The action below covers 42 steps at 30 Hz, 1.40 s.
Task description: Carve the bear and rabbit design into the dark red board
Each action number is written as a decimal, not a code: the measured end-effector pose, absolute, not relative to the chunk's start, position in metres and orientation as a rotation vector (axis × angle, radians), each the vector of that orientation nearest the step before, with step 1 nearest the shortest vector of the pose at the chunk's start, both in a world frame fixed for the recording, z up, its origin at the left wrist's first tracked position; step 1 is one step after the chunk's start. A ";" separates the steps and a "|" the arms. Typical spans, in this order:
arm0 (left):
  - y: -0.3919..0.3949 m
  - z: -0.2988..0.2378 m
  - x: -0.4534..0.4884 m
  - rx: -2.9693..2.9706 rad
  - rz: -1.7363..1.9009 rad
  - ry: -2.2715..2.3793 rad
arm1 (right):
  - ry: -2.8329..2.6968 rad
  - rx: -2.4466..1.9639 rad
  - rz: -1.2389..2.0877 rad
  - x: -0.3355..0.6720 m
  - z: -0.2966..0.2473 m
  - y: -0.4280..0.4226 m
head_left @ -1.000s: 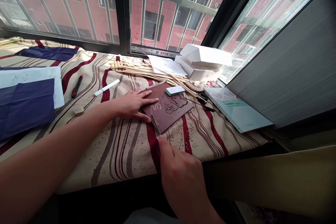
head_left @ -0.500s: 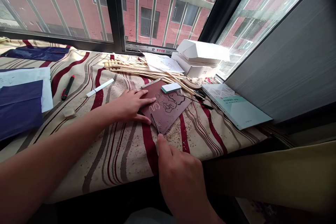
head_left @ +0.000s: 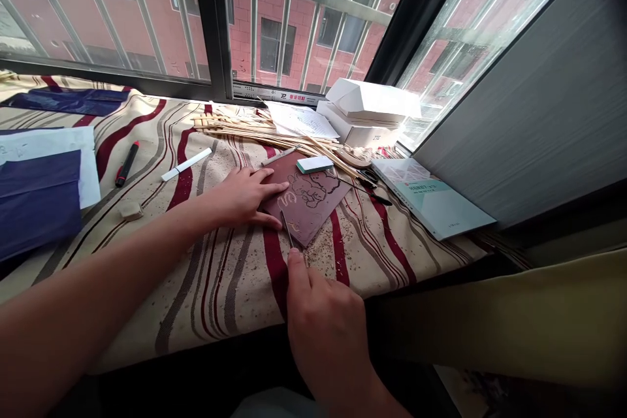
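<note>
A dark red-brown carving board (head_left: 313,206) with cut animal outlines and letters lies on the striped cloth (head_left: 220,274). My left hand (head_left: 245,196) lies flat on the board's left edge, fingers stretched out. My right hand (head_left: 323,330) is closed round a thin carving tool (head_left: 287,230) whose tip rests on the board's near corner. A teal-edged eraser block (head_left: 314,164) sits on the board's far end.
Wood shavings litter the cloth round the board. Thin wooden strips (head_left: 274,134), a white box (head_left: 367,111), a teal book (head_left: 431,199), a red-black marker (head_left: 127,163), a white stick (head_left: 186,164), dark blue sheets (head_left: 34,199). Window bars stand behind.
The view has shifted slightly. My right hand with the tool has edged a little left along the board's near corner. My left hand stays on the board.
</note>
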<state>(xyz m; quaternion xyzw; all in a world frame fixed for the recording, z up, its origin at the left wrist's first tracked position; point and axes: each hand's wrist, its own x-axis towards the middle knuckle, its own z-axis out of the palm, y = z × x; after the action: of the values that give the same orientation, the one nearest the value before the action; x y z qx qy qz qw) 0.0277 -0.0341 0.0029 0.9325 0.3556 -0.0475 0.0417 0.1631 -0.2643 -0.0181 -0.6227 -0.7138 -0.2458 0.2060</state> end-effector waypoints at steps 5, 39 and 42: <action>-0.033 0.001 0.026 2.848 -0.131 1.095 | -1.998 -1.691 -0.664 0.163 -0.016 -0.266; -0.038 0.008 0.028 2.833 -0.215 1.113 | -2.091 -1.628 -0.575 0.202 -0.019 -0.246; -0.039 0.009 0.029 2.820 -0.210 1.107 | -2.090 -1.625 -0.589 0.197 -0.018 -0.247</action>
<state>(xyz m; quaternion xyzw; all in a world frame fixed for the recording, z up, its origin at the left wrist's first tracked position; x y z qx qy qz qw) 0.0287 -0.0385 0.0088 0.9274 0.3640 -0.0691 0.0524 0.1975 -0.2465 -0.0183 -0.5854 -0.7530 -0.2122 0.2130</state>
